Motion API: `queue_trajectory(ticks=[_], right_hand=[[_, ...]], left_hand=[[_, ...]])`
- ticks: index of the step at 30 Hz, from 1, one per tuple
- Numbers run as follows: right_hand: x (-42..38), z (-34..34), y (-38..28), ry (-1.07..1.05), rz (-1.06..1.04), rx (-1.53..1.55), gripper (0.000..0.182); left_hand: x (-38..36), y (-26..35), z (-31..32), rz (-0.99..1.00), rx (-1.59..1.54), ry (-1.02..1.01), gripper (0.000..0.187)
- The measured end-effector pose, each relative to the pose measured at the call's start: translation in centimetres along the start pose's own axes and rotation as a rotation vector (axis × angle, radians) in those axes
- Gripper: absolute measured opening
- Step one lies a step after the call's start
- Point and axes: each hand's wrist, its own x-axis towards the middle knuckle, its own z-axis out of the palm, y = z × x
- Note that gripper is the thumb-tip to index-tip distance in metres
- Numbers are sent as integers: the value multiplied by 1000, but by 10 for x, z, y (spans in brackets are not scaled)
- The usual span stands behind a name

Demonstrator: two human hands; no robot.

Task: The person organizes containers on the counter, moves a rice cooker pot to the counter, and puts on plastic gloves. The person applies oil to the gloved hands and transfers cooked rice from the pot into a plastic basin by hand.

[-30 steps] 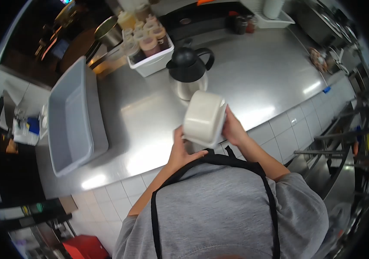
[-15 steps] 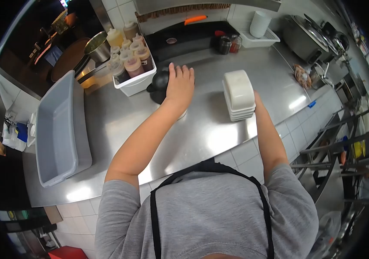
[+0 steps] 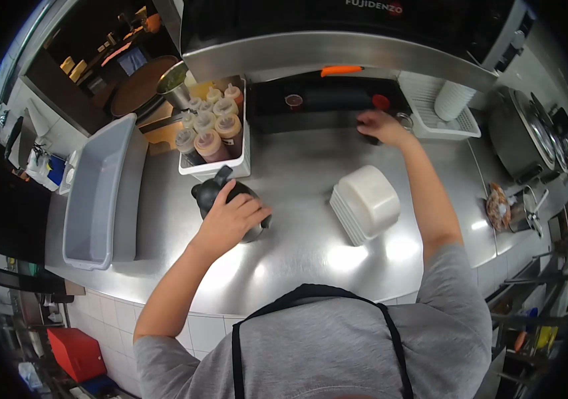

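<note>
My left hand [image 3: 229, 225] is wrapped over the side of a black-topped thermal carafe [image 3: 208, 193], which appears to stand on the steel counter in front of the squeeze bottles. My right hand [image 3: 385, 126] reaches to the back of the counter, its fingers curled over a small dark jar [image 3: 368, 139] that they mostly hide. Close beside that hand is a small glass jar [image 3: 404, 121], partly covered by the wrist. Between my arms sits a stack of white dishes [image 3: 372, 199], touched by neither hand.
A white bin [image 3: 237, 165] holds several squeeze bottles. At the left lies a grey tub [image 3: 101, 199]. Behind my right hand is a black tray [image 3: 271, 120]; a white basket [image 3: 467, 126] with stacked white cups stands right of it. Overhead hangs a metal-edged appliance [image 3: 337, 45].
My right hand has left the dish stack and moved back to the jars. My left hand stays on the carafe. The view has tilted up, so the counter sits lower in it.
</note>
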Motion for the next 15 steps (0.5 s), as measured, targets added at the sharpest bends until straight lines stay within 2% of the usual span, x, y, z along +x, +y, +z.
queue_trajectory(ticks=[2, 4, 6, 7, 9, 10, 11, 12, 14, 15], right_hand=[[64, 5, -15, -54, -242, -92, 34], [119, 19, -48, -297, -75, -119, 28], [169, 56, -53, -382, -47, -216, 23], [180, 72, -57, -388, -60, -212, 23], [200, 108, -62, -298, 140, -378, 17], [214, 136, -48, -313, 125, -374, 17], [233, 166, -18, -235, 173, -365, 25], [241, 176, -1, -215, 278, -183, 27], [258, 193, 30, -121, 479, 187, 31], [246, 178, 19, -140, 246, -104, 26]], left_hand=[[-3, -7, -6, -36, -36, -15, 33], [-7, -13, -9, -54, -52, -74, 34], [-8, -17, -11, -84, -55, -115, 36], [-9, -17, -13, -96, -62, -139, 37], [-11, -17, -19, -115, -75, -202, 36], [-11, -16, -26, -134, -77, -212, 36], [-9, -16, -33, -149, -258, -201, 35], [-8, -17, -41, -159, -440, -185, 35], [0, -33, -54, -138, -480, -178, 37], [5, -45, -57, -152, -449, -99, 38]])
